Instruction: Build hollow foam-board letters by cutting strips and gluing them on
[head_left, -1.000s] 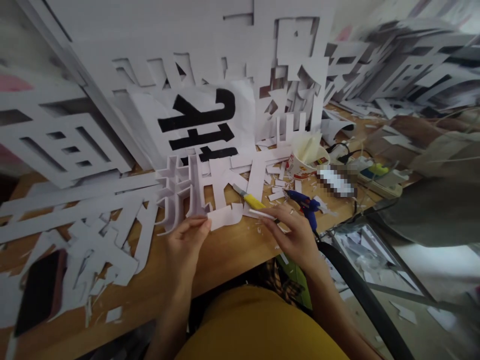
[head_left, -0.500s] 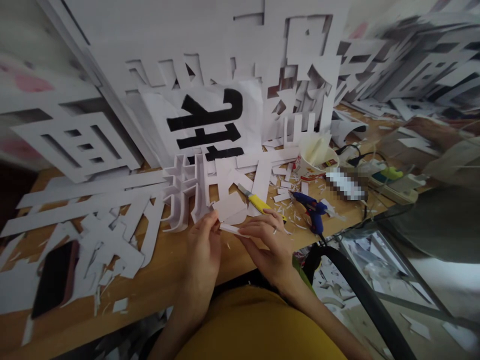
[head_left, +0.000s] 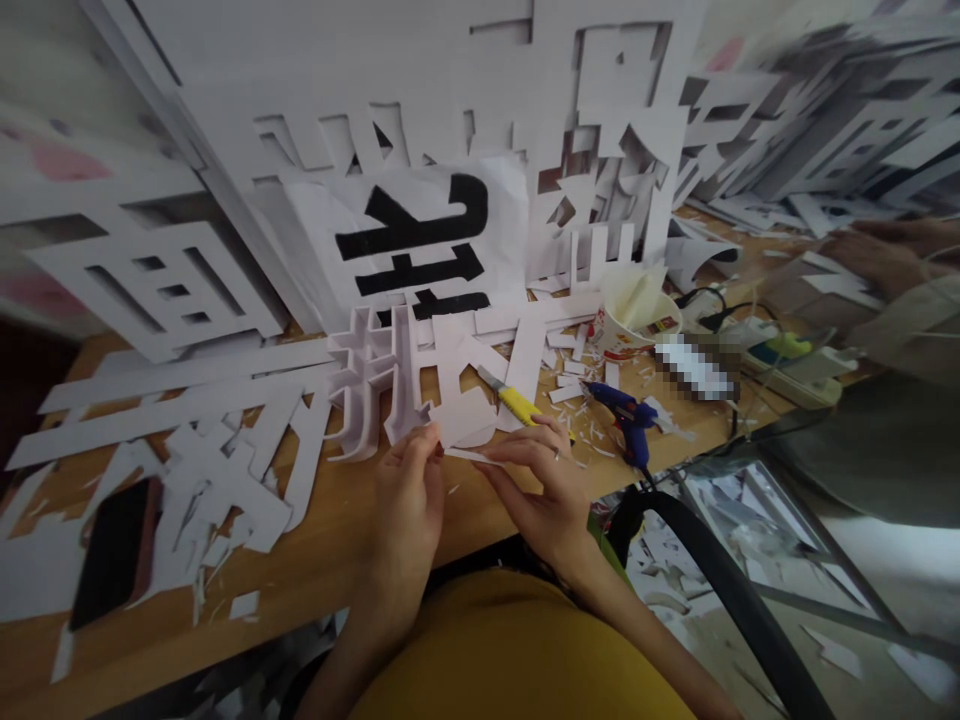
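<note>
A narrow white strip (head_left: 472,456) is held between my two hands above the table's front edge. My left hand (head_left: 411,485) pinches its left end, and the fingers of my right hand (head_left: 541,485) close on its right end. Just beyond them lies a flat white cut-out piece (head_left: 461,405). A yellow utility knife (head_left: 517,404) rests behind my right hand, its blade pointing back left. Left of the cut-out stands a raised white character shape (head_left: 364,385) with thin upright walls.
A blue glue gun (head_left: 626,415) lies right, near a paper cup (head_left: 634,315) and a power strip (head_left: 799,375). Left are a phone (head_left: 116,550) and white offcuts (head_left: 225,485). Cut-out boards (head_left: 225,60) lean behind. Another person's hand (head_left: 874,260) is at far right.
The strip has turned slightly and now shows a thinner edge. Both hands keep nearly the same place, and the whole view has shifted a little.
</note>
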